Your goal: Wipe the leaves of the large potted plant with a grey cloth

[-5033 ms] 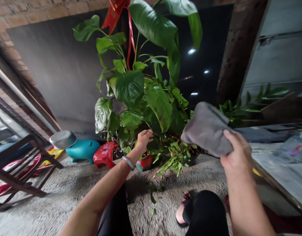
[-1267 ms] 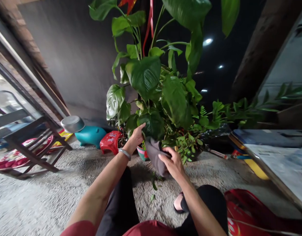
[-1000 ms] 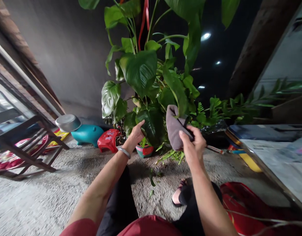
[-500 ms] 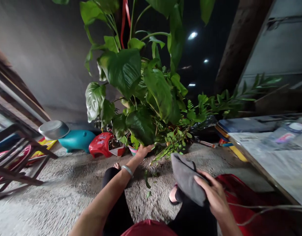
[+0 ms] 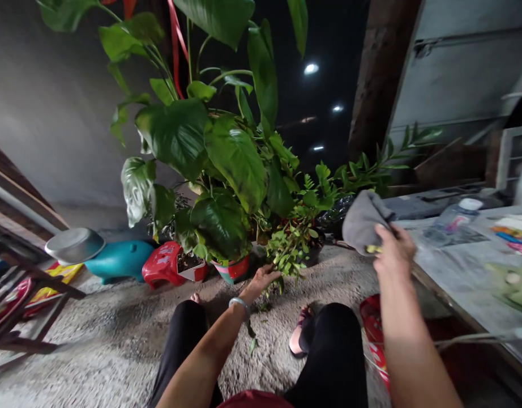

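My left hand, with a pale bangle at the wrist, reaches low to the small-leaved plant. Its fingers are closed at the edge of the trailing leafy stems, and the leaves partly hide the fingertips. My right hand grips a folded grey cloth, raised beside that plant near the table. A bit of yellow-green shows at the cloth's lower edge. To the left stands a tall plant with large leaves; a striped pot sits under it.
Left along the wall are a red stool, a teal animal-shaped stool, a metal basin and a wooden chair. A paper-covered table with a plastic bottle stands right. A red bag lies beneath.
My right hand has lifted the grey cloth from near my knee, up and forward toward the table side. My left hand has shifted right, from beside the striped pot to the small-leaved plant. The view has turned right.
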Motion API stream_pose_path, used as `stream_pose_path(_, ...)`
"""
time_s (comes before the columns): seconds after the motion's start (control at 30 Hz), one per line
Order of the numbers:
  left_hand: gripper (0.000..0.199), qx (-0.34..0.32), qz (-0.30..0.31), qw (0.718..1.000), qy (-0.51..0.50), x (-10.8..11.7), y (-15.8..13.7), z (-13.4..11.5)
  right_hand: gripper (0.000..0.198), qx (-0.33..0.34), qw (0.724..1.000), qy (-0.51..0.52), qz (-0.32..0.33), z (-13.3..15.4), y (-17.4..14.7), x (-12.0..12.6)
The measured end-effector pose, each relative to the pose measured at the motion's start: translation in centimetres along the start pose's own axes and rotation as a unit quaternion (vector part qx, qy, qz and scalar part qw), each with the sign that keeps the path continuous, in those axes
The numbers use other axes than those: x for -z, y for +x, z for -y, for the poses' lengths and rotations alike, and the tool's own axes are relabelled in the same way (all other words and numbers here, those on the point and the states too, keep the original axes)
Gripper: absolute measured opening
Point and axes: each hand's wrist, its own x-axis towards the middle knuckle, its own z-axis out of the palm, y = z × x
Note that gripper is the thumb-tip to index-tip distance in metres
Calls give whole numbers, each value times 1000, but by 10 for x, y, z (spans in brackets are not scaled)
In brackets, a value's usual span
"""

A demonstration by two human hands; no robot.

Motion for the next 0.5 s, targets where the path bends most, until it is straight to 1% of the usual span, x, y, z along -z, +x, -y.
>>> stream_pose_path(0.07,31,-11,-7,1000,14,-7,-3,9,39,-15,994,-37,98,-19,-18,-29)
stream_pose_path(0.1,32,-9,-9,1000,20,-9,-4,12,34,-25,986,-62,153,-31,-35,-36)
stream_pose_path(0.13,33,-1,-11,1000,27,-10,-4,14,30,-37,974,-83,209,-41,-55,-37)
stream_pose_path(0.17,34,12,-10,999,36,-10,-3,15,25,-47,964,-92,244,-51,-75,-31)
stream_pose_path(0.2,35,24,-11,999,44,-8,-2,16,22,-57,952,-98,283,-58,-94,-21)
stream_pose_path(0.23,36,34,-11,998,49,-6,-1,16,22,-74,937,-102,324,-63,-108,-6)
stream_pose_path(0.27,38,38,-10,998,50,-3,-1,16,22,-86,930,-102,341,-66,-116,10)
stream_pose_path(0.3,40,36,-3,998,44,-1,-1,15,21,-101,933,-99,331,-66,-117,26)
stream_pose_path(0.33,41,31,5,999,36,1,-1,15,22,-118,941,-90,305,-64,-111,40)
stream_pose_path(0.37,42,26,13,999,25,3,-2,14,25,-131,952,-79,265,-61,-98,49)
stream_pose_path(0.4,42,27,20,999,14,3,-4,13,30,-137,966,-65,211,-58,-81,53)
stream_pose_path(0.43,43,34,28,999,4,2,-6,12,36,-130,979,-50,150,-56,-62,51)
stream_pose_path(0.47,43,46,32,998,-6,1,-8,12,42,-110,989,-38,92,-55,-45,44)
stream_pose_path(0.5,44,61,35,997,-15,-1,-11,11,46,-80,995,-37,56,-56,-32,34)
